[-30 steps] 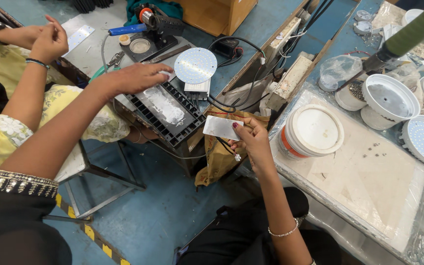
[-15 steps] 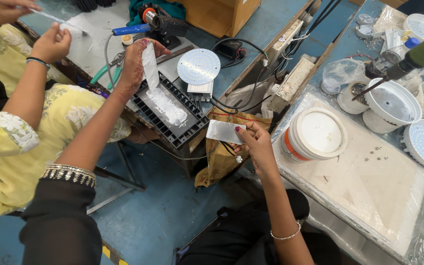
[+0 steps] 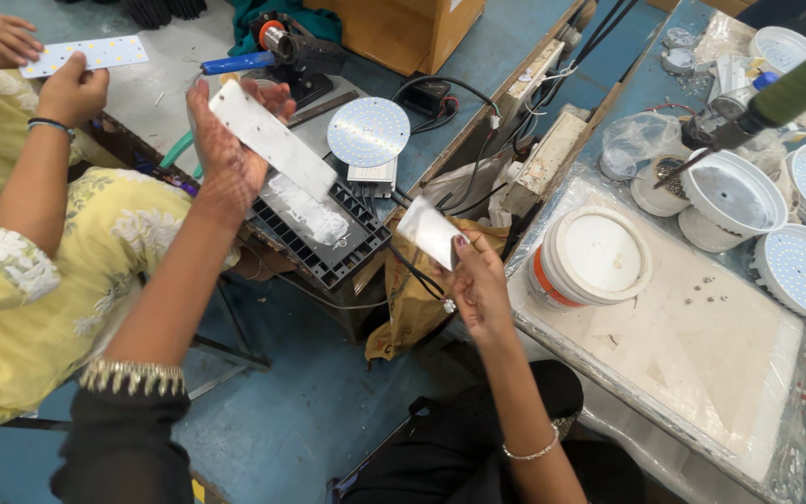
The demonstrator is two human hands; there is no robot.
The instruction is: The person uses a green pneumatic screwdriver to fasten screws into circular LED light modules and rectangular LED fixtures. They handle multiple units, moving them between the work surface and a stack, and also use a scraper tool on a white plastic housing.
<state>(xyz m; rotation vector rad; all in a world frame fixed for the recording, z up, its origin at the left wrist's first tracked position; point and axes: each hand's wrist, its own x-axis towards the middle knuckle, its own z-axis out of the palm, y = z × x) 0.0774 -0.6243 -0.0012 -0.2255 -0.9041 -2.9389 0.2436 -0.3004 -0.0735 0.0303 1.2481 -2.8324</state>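
My left hand point(image 3: 226, 154) is raised above the bench and holds a long white rectangular plate point(image 3: 272, 140), tilted, by its lower edge. Below it lies a black ribbed housing point(image 3: 328, 238) with a whitish pad on top. My right hand point(image 3: 478, 280) holds a small white rectangular piece point(image 3: 428, 231) upright between its fingertips, just right of the housing. A round white board with small dots point(image 3: 368, 131) rests on a stand behind the housing.
A co-worker in yellow sits at left, both hands point(image 3: 72, 89) on a dotted strip point(image 3: 86, 53). A white tub with orange band point(image 3: 590, 257) stands on a plastic-covered tray point(image 3: 701, 373). Round white lamp shells point(image 3: 734, 196), a powered screwdriver point(image 3: 757, 103), cables and a cardboard box point(image 3: 403, 23) crowd the bench.
My left hand lifted the long white plate off the black housing and raised it up and left. My right hand stayed beside the housing with its small white piece.
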